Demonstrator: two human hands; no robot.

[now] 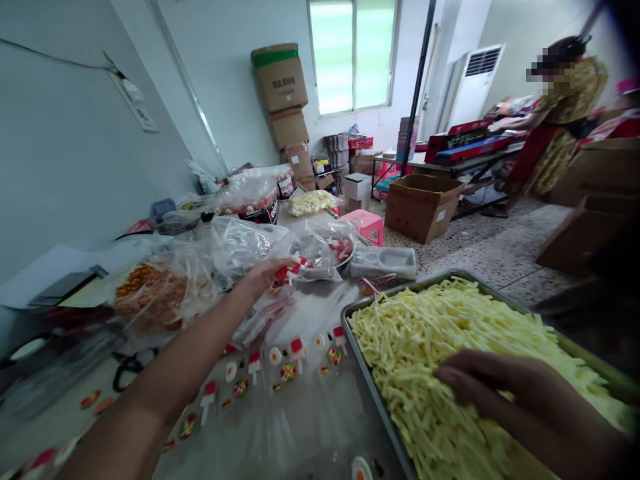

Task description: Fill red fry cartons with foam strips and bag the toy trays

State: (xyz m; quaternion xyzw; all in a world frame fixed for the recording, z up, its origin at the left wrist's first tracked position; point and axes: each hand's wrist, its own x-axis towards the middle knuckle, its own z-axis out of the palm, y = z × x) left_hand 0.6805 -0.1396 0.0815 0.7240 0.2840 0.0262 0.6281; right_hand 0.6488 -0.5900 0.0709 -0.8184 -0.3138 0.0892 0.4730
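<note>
A big, flat table (310,427) looks smooth and a bit shiny. At its right side is a wide metal tray (377,393) with straight sides and a thin rim. It is full of soft-looking yellow strips (425,320), long and thin, heaped up in a messy pile.

Toward the back, a crinkly clear plastic bag (245,247) puffs up and shines. On the left, a loose see-through bag (150,293) is full of lumpy orange bits. Just in front of the pink stool (367,223) lies a grey plastic box (385,261) with dips in its top.

The right hand (520,393) is over the yellow strips. Its fingers and thumb are bent close together, but I cannot tell if they hold a strip. The left hand (274,268) reaches far out beside the plastic bags, its fingers closed around a bunch of red and white pieces (289,272).

Black scissors (131,363) lie near the left arm. Small shapes sit in rows on the table: red blocks on white sticks (297,348), oval egg shapes (275,356), colorful round discs (289,372) and tiny brown-and-yellow bits (277,387).
</note>
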